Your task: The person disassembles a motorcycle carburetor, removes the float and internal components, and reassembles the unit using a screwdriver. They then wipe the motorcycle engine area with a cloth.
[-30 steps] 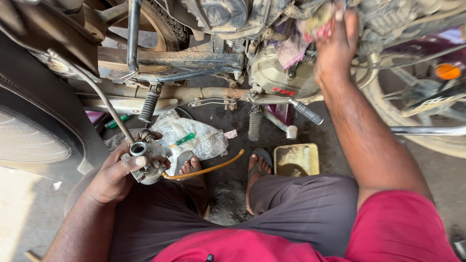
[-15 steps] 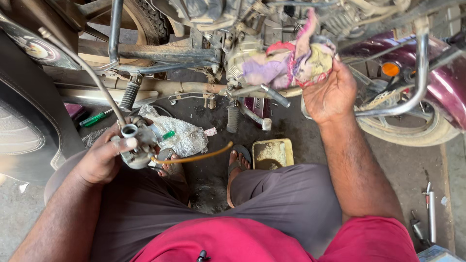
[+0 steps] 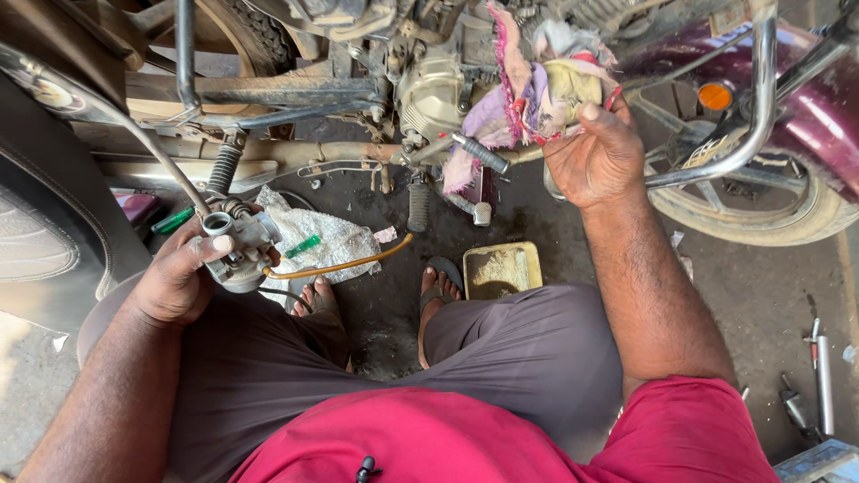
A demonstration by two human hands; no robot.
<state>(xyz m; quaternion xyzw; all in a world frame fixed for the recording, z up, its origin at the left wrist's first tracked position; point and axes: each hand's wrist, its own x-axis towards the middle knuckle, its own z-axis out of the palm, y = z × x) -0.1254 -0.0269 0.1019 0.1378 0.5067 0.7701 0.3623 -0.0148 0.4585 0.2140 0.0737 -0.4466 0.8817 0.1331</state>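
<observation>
Item, left hand (image 3: pixel 179 282): grip closed about a small grey cast-metal carburettor (image 3: pixel 234 250), thumb laid over its round open mouth; the part is held above the left knee, just in front of a crumpled clear plastic sheet (image 3: pixel 331 240) on the floor. An amber rubber hose (image 3: pixel 353 264) is seen trailing from the carburettor across that sheet.

Item, right hand (image 3: pixel 595 161): grip closed on a bundled pink, purple and yellow cloth rag (image 3: pixel 537 89), raised against the engine (image 3: pixel 434 89) of a maroon motorcycle (image 3: pixel 805 98).

Step in hand, as judged: the carburettor is off the machine and held ready while the rag is gathered. The next move is judged to call for the two hands to be brought together and the rag folded to a clean face, the hose kept from snagging.

Surroundings: a square yellow tray (image 3: pixel 501 268) of dirty liquid beside a sandalled foot (image 3: pixel 438 284); a green-handled tool (image 3: pixel 174 220) near the footpeg; loose metal tools (image 3: pixel 819 376) at right.

Not made out: the carburettor's underside, hidden by fingers; the hose's near end; the rag's full extent; the motorcycle, cut off at the top edge.
</observation>
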